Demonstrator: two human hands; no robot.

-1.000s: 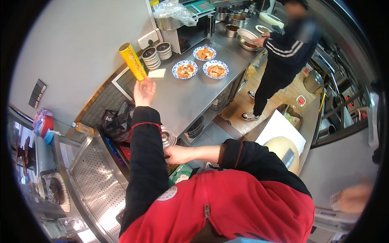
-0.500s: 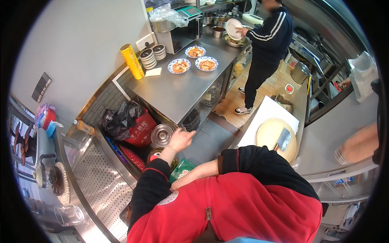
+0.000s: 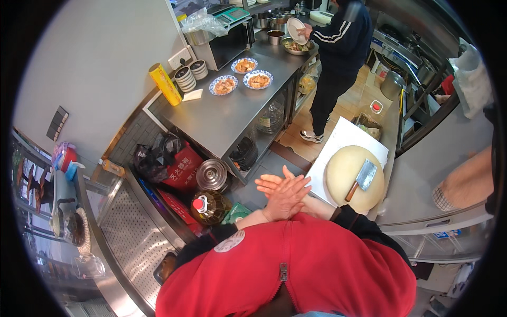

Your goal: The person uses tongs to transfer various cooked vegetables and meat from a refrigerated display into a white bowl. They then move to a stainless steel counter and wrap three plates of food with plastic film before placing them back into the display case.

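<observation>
In front of my chest, my left hand lies across my right hand, palm against palm or nearly so. Fingers on both are stretched out, and I see nothing held in either. Part of the right palm is covered by the left. To the right of them, a cleaver with a wooden handle rests on a thick round chopping block. The block stands on a white board. Below and left of my hands are a large oil jug with a red cap and a green box.
A steel counter carries three patterned plates of food, stacked bowls and a yellow roll. A red box and a lidded metal pot stand below it. Another person tips a white plate over a bowl.
My right hand has come up from near my waist and my left has moved right, so the two now meet. The view has shifted slightly. The co-worker's plate stays over the bowl.
</observation>
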